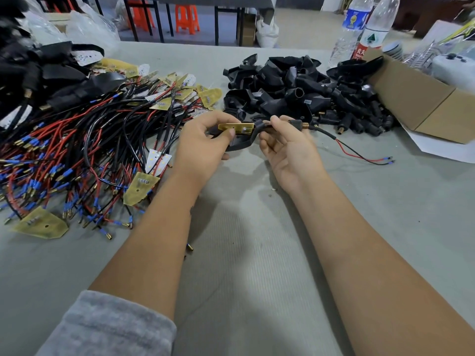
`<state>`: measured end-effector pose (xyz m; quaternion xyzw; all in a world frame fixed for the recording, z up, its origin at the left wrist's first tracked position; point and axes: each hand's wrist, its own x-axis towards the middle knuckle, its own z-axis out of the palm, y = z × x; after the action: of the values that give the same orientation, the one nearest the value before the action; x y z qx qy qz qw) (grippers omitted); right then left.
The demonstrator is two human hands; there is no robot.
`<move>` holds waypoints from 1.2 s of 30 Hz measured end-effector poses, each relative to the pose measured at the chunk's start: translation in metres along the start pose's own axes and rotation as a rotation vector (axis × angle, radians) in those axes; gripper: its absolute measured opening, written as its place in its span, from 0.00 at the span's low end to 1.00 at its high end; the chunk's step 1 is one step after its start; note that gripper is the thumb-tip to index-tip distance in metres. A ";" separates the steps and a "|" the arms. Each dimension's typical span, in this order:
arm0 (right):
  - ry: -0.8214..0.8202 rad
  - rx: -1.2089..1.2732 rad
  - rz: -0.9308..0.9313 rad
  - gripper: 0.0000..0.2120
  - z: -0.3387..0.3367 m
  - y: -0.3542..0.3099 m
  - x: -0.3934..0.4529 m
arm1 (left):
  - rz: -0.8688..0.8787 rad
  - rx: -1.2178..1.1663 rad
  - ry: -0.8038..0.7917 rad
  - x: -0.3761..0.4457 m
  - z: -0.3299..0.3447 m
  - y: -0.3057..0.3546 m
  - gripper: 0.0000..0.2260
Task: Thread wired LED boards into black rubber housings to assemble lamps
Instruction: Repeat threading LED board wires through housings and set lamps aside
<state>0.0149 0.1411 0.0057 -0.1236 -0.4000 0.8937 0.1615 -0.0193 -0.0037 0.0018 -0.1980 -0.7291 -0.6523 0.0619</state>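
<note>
Red and black wired LED boards [84, 150], yellow-backed and tipped with blue-sleeved brass connectors, lie in a tangled heap on the left of the grey felt-covered table [244, 253]. Behind that heap, at the far left, sits a stack of finished black lamps [48, 73]. Low in the view, a grey fleece sleeve [108, 327] covers the left forearm near the elbow.

At the centre, above the table, the left hand [203, 142] pinches a yellow flat LED board [235, 127] between thumb and curled fingers, holding it at the open mouth of a black rubber housing [244, 142]. The right hand [288, 147], palm turned up, grips the housing's narrow neck with its fingers curled round it. A brass threaded fitting [304, 125] sticks out just past the right fingers, and a black sheathed cable [323, 132] runs on to the right, splitting into a thin red and black wire pair [359, 155] that rests on the table.

Beyond the hands lies a pile of empty black rubber housings [295, 93]. Right of it stands an open brown cardboard box [416, 104], with two clear plastic water bottles [365, 27] behind.
</note>
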 end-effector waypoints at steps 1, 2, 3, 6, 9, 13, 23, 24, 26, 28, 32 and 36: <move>-0.007 0.005 0.007 0.09 0.000 0.000 0.000 | 0.003 -0.023 0.000 0.000 0.000 0.001 0.18; -0.013 0.005 0.014 0.08 0.000 0.000 0.000 | -0.002 -0.041 0.001 0.000 0.000 0.002 0.17; -0.017 -0.001 0.019 0.07 0.000 0.000 0.000 | -0.014 -0.049 0.008 0.000 0.000 0.003 0.17; -0.017 -0.014 0.016 0.06 0.000 0.001 0.001 | -0.069 -0.076 0.051 0.000 0.000 0.007 0.16; -0.005 0.012 0.005 0.06 0.000 0.002 0.002 | -0.106 -0.164 0.011 -0.002 -0.001 0.008 0.08; 0.008 0.046 -0.001 0.05 -0.001 0.002 0.003 | -0.055 -0.092 0.000 0.000 0.001 0.003 0.04; -0.044 -0.194 -0.032 0.18 0.002 0.003 -0.002 | 0.039 -0.003 -0.011 0.000 0.001 -0.003 0.15; -0.041 -0.228 -0.037 0.19 0.003 0.004 -0.003 | 0.051 0.015 0.007 0.001 0.002 -0.003 0.15; -0.022 -0.294 -0.033 0.23 0.006 0.005 -0.004 | 0.060 0.027 0.040 0.001 0.004 -0.004 0.16; -0.005 -0.354 -0.036 0.30 0.008 0.008 -0.006 | 0.060 0.005 0.065 0.003 0.004 -0.004 0.16; 0.018 -0.388 -0.074 0.42 0.008 0.013 -0.004 | 0.057 -0.050 0.052 0.002 0.005 -0.003 0.16; -0.009 -0.329 -0.075 0.40 0.006 0.012 -0.004 | -0.045 -0.298 0.031 0.002 0.002 0.000 0.19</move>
<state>0.0139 0.1281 0.0007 -0.1294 -0.5459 0.8100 0.1707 -0.0205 -0.0009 0.0023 -0.1784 -0.6272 -0.7576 0.0286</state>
